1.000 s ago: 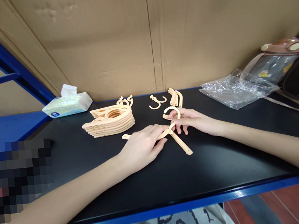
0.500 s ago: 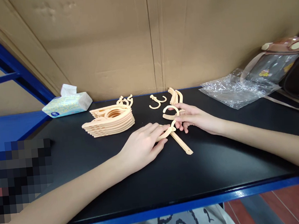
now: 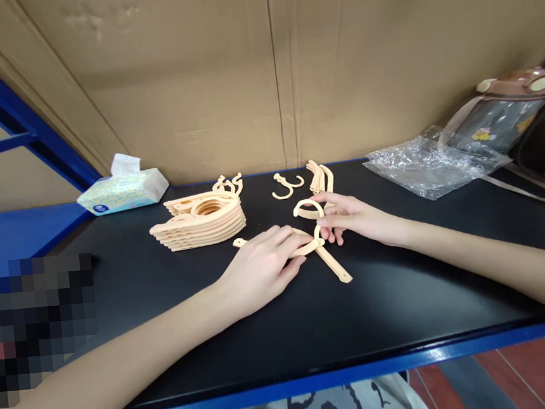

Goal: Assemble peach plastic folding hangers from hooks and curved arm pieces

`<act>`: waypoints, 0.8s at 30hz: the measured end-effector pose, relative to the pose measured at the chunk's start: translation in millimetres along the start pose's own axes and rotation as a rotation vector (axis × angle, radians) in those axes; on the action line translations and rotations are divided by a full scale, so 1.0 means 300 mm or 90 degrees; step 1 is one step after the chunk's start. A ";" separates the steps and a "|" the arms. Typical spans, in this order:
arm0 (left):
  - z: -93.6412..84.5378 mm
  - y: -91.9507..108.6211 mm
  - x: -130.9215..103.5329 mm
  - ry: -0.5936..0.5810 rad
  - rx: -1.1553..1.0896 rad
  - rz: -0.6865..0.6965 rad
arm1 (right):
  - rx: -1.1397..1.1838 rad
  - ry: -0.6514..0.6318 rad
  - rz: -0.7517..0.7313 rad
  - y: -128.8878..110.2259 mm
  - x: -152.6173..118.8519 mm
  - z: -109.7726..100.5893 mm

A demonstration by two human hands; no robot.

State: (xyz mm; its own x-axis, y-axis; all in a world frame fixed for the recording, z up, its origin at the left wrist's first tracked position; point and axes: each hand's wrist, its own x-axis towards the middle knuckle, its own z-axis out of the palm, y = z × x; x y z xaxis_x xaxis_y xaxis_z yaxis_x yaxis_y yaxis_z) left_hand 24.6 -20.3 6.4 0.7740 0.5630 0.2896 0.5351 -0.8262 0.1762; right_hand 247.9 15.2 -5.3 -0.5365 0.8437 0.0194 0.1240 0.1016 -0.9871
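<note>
My left hand (image 3: 265, 262) is closed over a cream plastic hanger arm (image 3: 305, 249), and the arm's far tip sticks out past the knuckles. A second hanger bar (image 3: 334, 264) slants away beneath, towards the table's front. In my right hand (image 3: 350, 215) a cream hanger hook (image 3: 320, 213) is pinched between thumb and fingers, its base meeting the end of the held arm. Behind the hook shows part of another curved cream piece; whether the right fingers also grip it cannot be made out.
A stack of cream hanger parts (image 3: 202, 226) lies left of centre, with loose hooks (image 3: 227, 184) behind it. More hooks (image 3: 286, 185) and curved strips (image 3: 316, 176) lie at the back. Also there: a tissue pack (image 3: 123, 191), clear plastic wrap (image 3: 429, 165) and a bottle (image 3: 498, 115).
The hook in my right hand has come down slightly onto the arm's end. The held arm has shifted, so its tip now shows left of my left hand.
</note>
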 end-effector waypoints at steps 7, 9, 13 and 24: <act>-0.001 0.003 0.000 -0.004 -0.013 0.020 | -0.015 -0.022 0.015 -0.003 -0.002 -0.008; -0.001 0.004 0.001 -0.004 -0.009 0.025 | -0.022 -0.026 0.018 -0.008 -0.002 -0.006; -0.001 0.004 0.002 -0.009 0.002 0.039 | -0.030 -0.036 0.019 -0.008 0.002 -0.005; 0.000 0.003 0.000 0.020 0.007 0.043 | -0.035 -0.057 0.012 -0.001 0.006 -0.013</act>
State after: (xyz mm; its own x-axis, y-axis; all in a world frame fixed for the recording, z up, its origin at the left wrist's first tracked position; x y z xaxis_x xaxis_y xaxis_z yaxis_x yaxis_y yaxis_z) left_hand 25.0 -21.1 6.4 0.7976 0.5048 0.3303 0.4858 -0.8621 0.1443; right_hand 250.1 18.6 -4.3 -0.6063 0.7951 -0.0152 0.1790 0.1178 -0.9768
